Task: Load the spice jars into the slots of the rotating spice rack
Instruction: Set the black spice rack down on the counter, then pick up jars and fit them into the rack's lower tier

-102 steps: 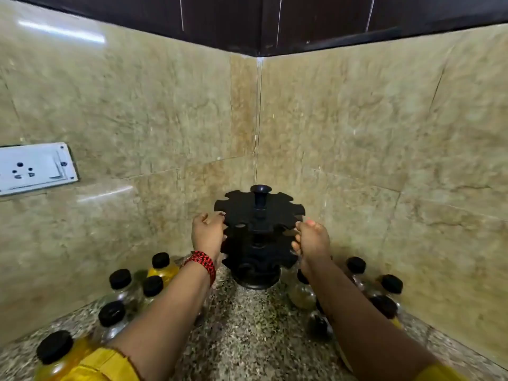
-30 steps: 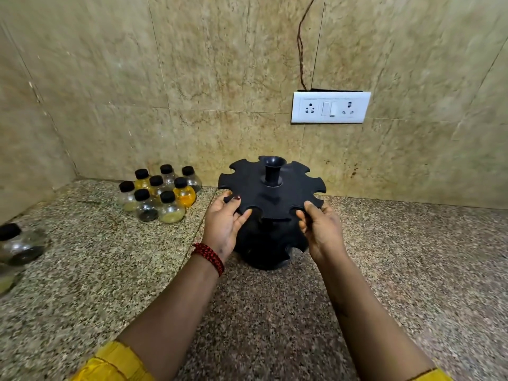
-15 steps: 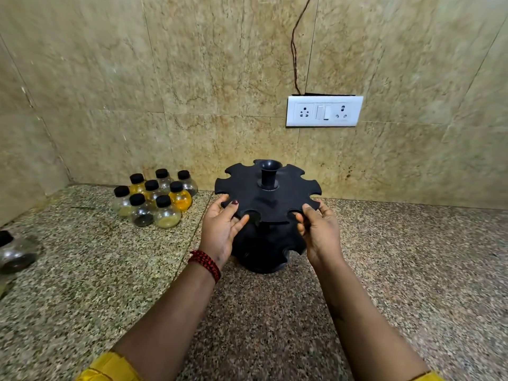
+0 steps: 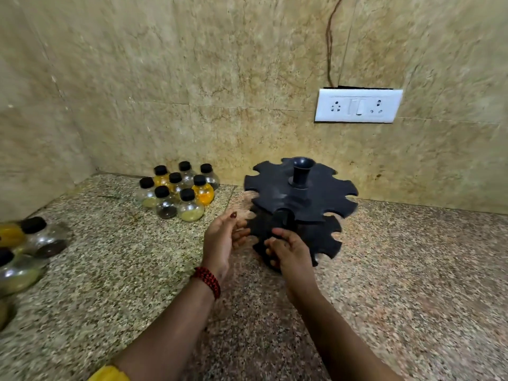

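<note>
The black two-tier rotating spice rack [image 4: 310,196] stands on the granite counter near the back wall, all visible slots empty. My left hand [image 4: 221,239] and right hand [image 4: 290,253] hover close together in front of its lower tier, fingers loosely curled and holding nothing. Whether they touch the lower tier I cannot tell. Several round glass spice jars [image 4: 178,192] with black caps stand clustered left of the rack; some hold yellow or orange powder. More jars [image 4: 30,243] sit at the left edge, partly cut off.
The speckled granite counter [image 4: 398,284] runs right and forward of the rack. Beige tiled walls meet in a corner at back left. A white switch and socket plate [image 4: 358,105] is on the wall above the rack, with a thin wire running up.
Both hands have let go of the rack's top tier and dropped lower, coming together in front of the bottom tier. The view has swung left, so the rack sits further right.
</note>
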